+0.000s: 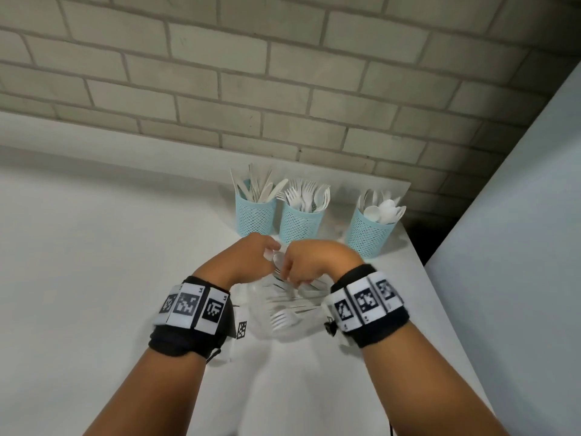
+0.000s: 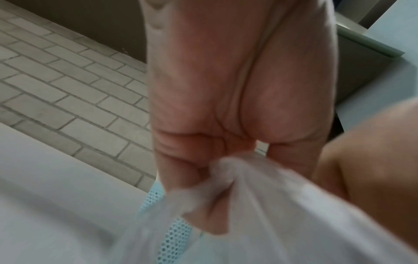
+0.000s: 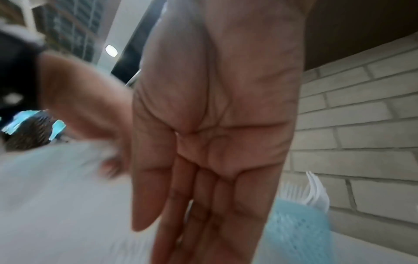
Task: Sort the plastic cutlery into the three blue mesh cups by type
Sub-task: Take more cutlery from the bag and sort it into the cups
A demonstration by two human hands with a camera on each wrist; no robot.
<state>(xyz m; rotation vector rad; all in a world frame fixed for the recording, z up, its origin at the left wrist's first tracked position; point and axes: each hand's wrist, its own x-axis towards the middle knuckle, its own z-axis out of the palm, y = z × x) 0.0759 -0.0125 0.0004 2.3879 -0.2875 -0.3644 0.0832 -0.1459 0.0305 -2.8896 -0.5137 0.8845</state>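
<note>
Three blue mesh cups stand by the brick wall: the left cup [image 1: 254, 215] holds knives, the middle cup [image 1: 301, 225] forks, the right cup [image 1: 370, 234] spoons. In front of them lies a clear plastic bag [image 1: 276, 322] with white forks and other cutlery inside. My left hand [image 1: 268, 254] pinches the bag's gathered top [image 2: 228, 171] with curled fingers. Close beside it, my right hand [image 1: 292, 275] is at the bag's mouth; its fingers [image 3: 185, 205] point straight down and hold nothing that I can see. The cutlery under my hands is hidden.
The white table [image 1: 94, 262] ends in an edge on the right, beside a dark gap [image 1: 427, 240] and a pale panel [image 1: 518, 199]. The brick wall [image 1: 283, 89] stands right behind the cups. A small printed marker [image 1: 242, 330] lies left of the bag.
</note>
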